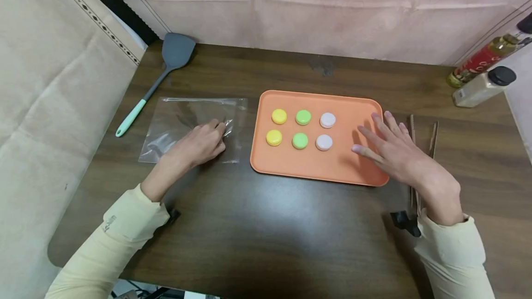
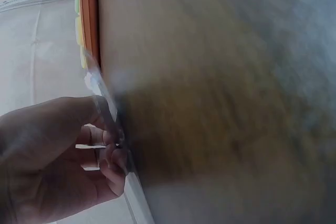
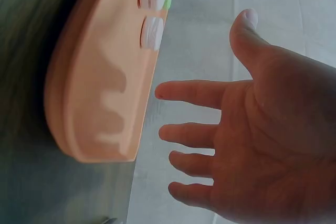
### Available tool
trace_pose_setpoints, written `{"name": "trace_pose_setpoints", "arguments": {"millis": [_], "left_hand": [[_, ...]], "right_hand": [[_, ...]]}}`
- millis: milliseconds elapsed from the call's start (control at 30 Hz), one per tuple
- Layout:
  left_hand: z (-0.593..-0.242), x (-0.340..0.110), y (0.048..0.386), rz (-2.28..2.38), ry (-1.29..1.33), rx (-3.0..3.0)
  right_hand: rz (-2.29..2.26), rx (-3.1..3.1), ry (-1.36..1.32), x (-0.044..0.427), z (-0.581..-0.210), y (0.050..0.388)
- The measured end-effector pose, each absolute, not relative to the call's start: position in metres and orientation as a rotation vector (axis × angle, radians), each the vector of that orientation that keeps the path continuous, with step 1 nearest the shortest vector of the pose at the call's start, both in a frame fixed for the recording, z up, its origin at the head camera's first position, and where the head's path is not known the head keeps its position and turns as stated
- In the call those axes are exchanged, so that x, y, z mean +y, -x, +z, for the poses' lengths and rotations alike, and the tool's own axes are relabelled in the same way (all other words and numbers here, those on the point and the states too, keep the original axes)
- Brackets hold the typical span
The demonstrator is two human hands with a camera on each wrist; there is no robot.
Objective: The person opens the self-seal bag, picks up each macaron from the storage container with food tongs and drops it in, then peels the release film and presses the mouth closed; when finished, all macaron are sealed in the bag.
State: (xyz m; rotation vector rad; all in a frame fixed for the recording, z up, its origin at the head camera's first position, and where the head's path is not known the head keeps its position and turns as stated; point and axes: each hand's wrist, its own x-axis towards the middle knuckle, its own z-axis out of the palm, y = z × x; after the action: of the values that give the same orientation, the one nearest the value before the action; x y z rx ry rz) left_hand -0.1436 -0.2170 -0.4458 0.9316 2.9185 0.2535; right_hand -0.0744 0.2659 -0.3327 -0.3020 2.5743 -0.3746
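My left hand (image 1: 195, 144) rests over a clear plastic bag (image 1: 166, 126) left of the tray, its fingers curled. In the left wrist view that hand (image 2: 68, 156) pinches the bag's film at the fingertips. An orange tray (image 1: 299, 167) holds two yellow discs (image 1: 279, 116) (image 1: 274, 137), two green ones (image 1: 303, 117) (image 1: 299, 140) and two white ones (image 1: 327, 120) (image 1: 323, 142). My right hand (image 1: 399, 151) hovers above the tray's right end, fingers spread and holding nothing. The right wrist view shows its palm (image 3: 273, 129) beside the tray (image 3: 100, 103), not touching it.
A grey spatula with a mint handle (image 1: 130, 117) lies at the back left. Metal tongs (image 1: 433, 140) lie partly beneath the right forearm. A bottle with a red label (image 1: 478, 64) and a black-capped jar (image 1: 478, 91) are at the back right, against a pale cloth.
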Motion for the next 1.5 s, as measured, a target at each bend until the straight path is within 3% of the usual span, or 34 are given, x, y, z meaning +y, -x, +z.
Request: {"name": "trace_pose_setpoints", "arguments": {"millis": [467, 867, 1133, 1500], "left_hand": [[-0.441, -0.234, 0.144, 0.384, -0.995, 2.853], [-0.440, -0.239, 0.147, 0.420, -0.942, 2.838], [-0.369, -0.215, 0.118, 0.409, -0.814, 2.839], [-0.364, -0.208, 0.112, 0.339, -0.858, 3.034]], "right_hand": [[-0.447, 2.819, 0.323, 0.322, -0.347, 0.040], [-0.371, 2.885, -0.089, 0.351, -0.363, 0.008], [-0.379, 2.792, -0.217, 0.339, -0.365, 0.017], [-0.419, 2.882, -0.085, 0.346, -0.366, 0.030]]}}
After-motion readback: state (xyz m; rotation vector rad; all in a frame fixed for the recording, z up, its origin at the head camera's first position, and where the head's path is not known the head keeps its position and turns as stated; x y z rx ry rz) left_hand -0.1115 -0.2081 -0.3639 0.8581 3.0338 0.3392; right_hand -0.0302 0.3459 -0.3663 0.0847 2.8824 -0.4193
